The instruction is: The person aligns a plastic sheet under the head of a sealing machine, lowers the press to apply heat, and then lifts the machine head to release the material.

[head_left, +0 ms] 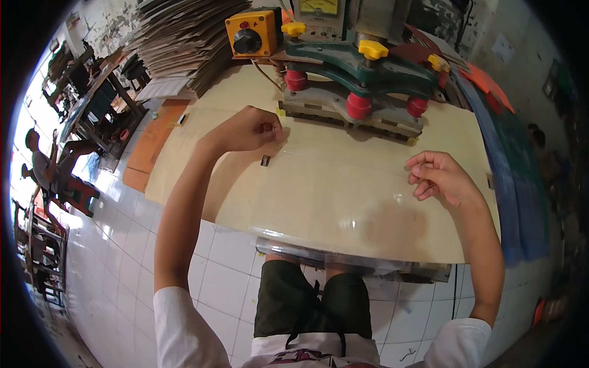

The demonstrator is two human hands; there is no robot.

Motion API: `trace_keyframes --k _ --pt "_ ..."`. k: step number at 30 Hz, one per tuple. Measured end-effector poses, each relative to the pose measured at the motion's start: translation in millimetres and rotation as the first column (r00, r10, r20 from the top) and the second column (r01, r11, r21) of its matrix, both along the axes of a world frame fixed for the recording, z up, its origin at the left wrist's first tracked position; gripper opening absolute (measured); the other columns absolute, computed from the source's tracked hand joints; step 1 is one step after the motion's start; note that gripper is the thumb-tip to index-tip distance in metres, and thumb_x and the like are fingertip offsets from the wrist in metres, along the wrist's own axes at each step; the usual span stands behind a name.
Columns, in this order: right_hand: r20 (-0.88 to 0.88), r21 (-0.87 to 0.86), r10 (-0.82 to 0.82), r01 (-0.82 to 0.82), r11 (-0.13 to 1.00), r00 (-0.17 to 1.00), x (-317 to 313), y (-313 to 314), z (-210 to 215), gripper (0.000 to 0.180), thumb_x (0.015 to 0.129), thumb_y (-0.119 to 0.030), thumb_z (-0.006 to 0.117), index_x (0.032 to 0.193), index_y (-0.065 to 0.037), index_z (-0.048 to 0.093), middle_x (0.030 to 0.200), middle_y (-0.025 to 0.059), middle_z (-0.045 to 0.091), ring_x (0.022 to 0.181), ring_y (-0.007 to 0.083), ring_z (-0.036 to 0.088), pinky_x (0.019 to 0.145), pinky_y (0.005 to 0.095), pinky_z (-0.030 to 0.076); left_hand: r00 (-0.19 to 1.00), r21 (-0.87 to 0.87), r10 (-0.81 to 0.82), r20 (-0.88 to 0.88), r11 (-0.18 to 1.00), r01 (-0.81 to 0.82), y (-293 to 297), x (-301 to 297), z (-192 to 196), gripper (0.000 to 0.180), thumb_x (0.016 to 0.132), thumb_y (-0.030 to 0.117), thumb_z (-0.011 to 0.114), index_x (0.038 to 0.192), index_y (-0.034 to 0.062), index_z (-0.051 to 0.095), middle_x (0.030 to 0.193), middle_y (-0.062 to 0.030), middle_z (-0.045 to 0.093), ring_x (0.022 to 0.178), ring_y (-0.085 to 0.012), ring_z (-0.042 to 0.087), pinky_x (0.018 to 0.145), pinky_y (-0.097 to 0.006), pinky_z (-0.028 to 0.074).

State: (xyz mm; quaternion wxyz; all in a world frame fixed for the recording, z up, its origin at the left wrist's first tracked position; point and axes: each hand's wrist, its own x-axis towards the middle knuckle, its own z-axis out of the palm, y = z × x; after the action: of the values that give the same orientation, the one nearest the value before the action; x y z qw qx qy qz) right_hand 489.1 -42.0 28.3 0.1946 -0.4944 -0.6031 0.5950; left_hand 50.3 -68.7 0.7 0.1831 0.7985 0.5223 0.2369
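Note:
My left hand (253,130) is closed, thumb and fingers pinched together above the pale worktop (319,184), just left of the press. Whatever the pinch may hold is too small or hidden to make out. A small dark rectangular piece (265,161) lies on the worktop just below that hand. Over the right side of the worktop hovers my right hand (443,178), its fingers loosely bent and apart, with nothing visible in them. Between and beyond both hands stands the press head (362,73), dark green with red spacers and yellow knobs, above a metal bar (350,119).
An orange control box (251,34) with a black dial stands at the back left, beside a tall stack of cardboard sheets (178,46). Blue sheets (515,184) hang along the right edge. Clear plastic (288,236) overhangs the front edge. Far left, a person (49,159) sits.

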Motion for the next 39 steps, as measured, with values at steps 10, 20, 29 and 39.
trace_keyframes --k 10,20,29,39 --pt "0.061 0.166 -0.123 0.111 0.980 0.991 -12 10 -32 0.005 0.089 0.001 0.067 0.093 0.000 0.064 0.071 0.0027 0.062 0.053 0.0048 0.053 0.047 0.0192 0.041 0.967 0.196 -0.076 0.241 0.980 0.028 16 -11 -42 0.023 0.075 0.016 0.079 0.094 0.0039 0.077 0.073 -0.0063 0.062 0.060 -0.0135 0.052 0.056 -0.029 0.041" --pt "0.002 0.191 -0.132 0.129 0.973 0.991 -9 9 -40 0.005 0.088 0.001 0.066 0.092 0.001 0.065 0.069 0.0023 0.063 0.053 0.0044 0.052 0.046 0.0187 0.039 0.977 0.115 -0.047 0.206 0.993 0.023 18 -15 -44 0.026 0.074 0.016 0.084 0.097 0.0051 0.079 0.075 -0.0052 0.058 0.060 -0.0129 0.049 0.055 -0.029 0.038" --pt "-0.066 0.195 -0.118 0.129 0.972 0.991 -6 7 -41 0.004 0.089 0.002 0.066 0.093 0.002 0.065 0.069 0.0022 0.063 0.053 0.0041 0.053 0.047 0.0185 0.039 0.984 0.133 -0.030 0.176 0.991 0.006 19 -11 -42 0.031 0.076 0.019 0.086 0.102 0.0036 0.079 0.076 -0.0038 0.056 0.064 -0.0120 0.049 0.057 -0.029 0.037" --pt "-0.038 0.231 -0.147 0.152 0.961 0.988 -10 6 -43 0.004 0.090 -0.001 0.067 0.093 0.000 0.065 0.069 0.0006 0.061 0.053 0.0028 0.051 0.045 0.0183 0.037 0.989 0.135 0.008 0.147 0.990 -0.028 15 -10 -41 0.032 0.076 0.020 0.085 0.103 0.0036 0.078 0.076 -0.0049 0.056 0.066 -0.0147 0.051 0.060 -0.030 0.039"
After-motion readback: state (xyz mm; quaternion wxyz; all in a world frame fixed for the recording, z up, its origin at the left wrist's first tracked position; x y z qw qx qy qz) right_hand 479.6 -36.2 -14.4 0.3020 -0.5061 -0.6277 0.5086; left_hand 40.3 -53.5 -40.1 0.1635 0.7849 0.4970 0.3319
